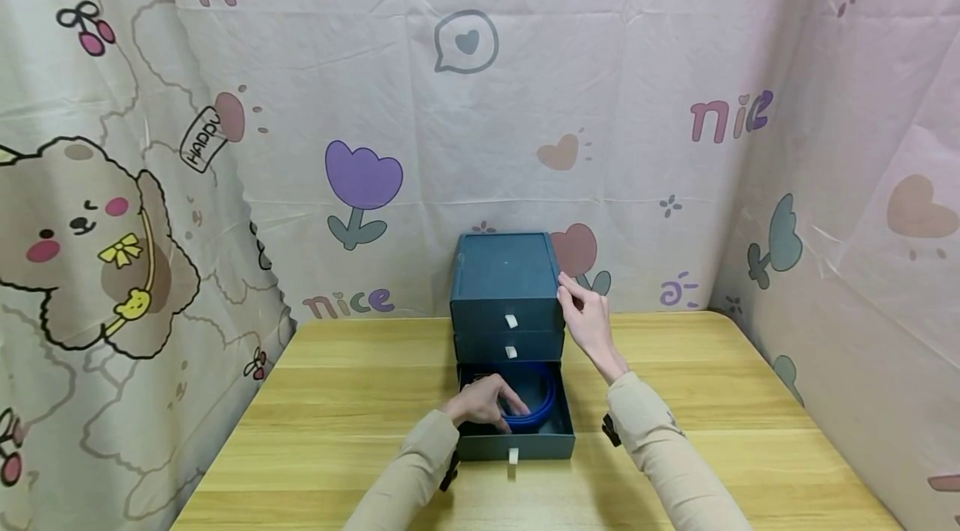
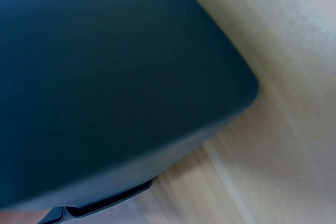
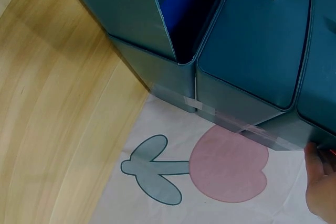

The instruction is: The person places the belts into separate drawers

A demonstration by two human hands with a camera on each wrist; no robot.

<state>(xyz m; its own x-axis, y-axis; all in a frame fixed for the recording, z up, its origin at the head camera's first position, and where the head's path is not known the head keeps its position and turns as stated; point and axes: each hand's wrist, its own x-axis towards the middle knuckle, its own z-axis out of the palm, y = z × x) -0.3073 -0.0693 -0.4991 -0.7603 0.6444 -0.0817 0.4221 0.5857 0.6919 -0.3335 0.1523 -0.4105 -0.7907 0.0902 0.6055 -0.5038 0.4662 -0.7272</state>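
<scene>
A dark teal three-drawer storage box (image 1: 506,264) stands on the table, its bottom drawer (image 1: 555,446) pulled out. Inside that drawer lies a blue coil of cable or hose (image 1: 553,393); its exact kind is unclear. My left hand (image 1: 480,402) reaches into the drawer, thumb and fingers around the near-left part of the coil. The drawer (image 2: 121,77) fills much of the left wrist view and hides the fingers. My right hand (image 1: 588,318) rests against the upper right side of the box, its fingertips (image 3: 312,156) touching it in the right wrist view.
Small white pull tabs (image 1: 512,320) stick out from the drawer fronts. The wooden table (image 1: 360,398) extends on both sides of the box. Patterned cloth (image 1: 480,114) hangs close behind the box and along both sides.
</scene>
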